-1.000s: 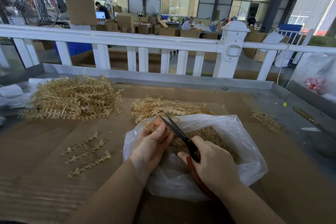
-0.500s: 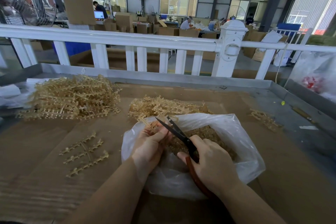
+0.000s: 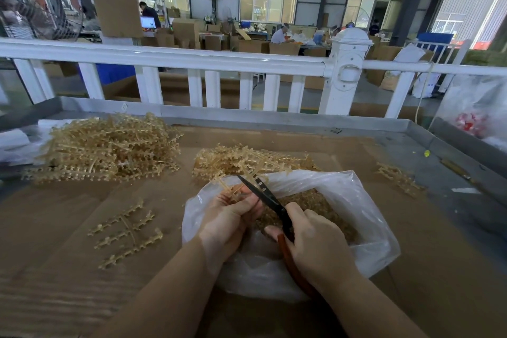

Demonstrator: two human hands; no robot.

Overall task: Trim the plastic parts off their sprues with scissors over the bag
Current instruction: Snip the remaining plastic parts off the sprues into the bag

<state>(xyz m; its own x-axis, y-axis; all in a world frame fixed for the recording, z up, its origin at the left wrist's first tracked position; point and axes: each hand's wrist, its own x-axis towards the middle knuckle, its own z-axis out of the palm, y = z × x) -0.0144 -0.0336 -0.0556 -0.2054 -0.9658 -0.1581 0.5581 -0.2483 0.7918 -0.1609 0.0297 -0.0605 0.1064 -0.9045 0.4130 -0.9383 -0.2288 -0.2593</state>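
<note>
One sprue (image 3: 233,190) is in work here, pinched in my left hand (image 3: 229,218) over the open mouth of the plastic bag (image 3: 365,217), with its tan branches poking up past my fingers. My right hand (image 3: 315,248) is wrapped round the red handles of the scissors (image 3: 270,202), whose dark blades stand slightly parted at the sprue's tip. To do this cut well, I'd keep the blades close against the stem so each part comes off clean, and hold the sprue well inside the bag's rim — anything snipped near the edge could bounce onto the bench (image 3: 68,269). I'd turn the sprue with the left fingers rather than chase it with the blades. The bag already holds a heap of trimmed parts (image 3: 310,202). Just behind it lies a small pile of sprues (image 3: 247,159); a bigger pile (image 3: 109,148) sits to the far left, and a few loose sprue pieces (image 3: 127,232) lie beside my left forearm — whether those are stripped I can't tell.
</note>
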